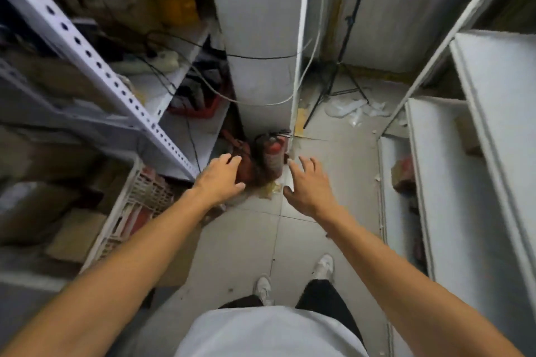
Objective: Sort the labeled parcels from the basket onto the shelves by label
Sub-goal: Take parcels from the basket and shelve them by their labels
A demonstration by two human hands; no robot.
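Bare and empty, both hands reached forward over the grey floor (327, 153); the left hand (222, 178) hung relaxed, the right hand (309, 187) spread its fingers. Brown parcels (72, 233) sat in the white basket (132, 203) at left, below the metal shelves (87, 52).

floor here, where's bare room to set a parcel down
Bare grey floor tiles lie between the basket and the white shelves, ahead of the shoes. It is crowded at the pillar's foot by the fire extinguisher, and by the tripod.
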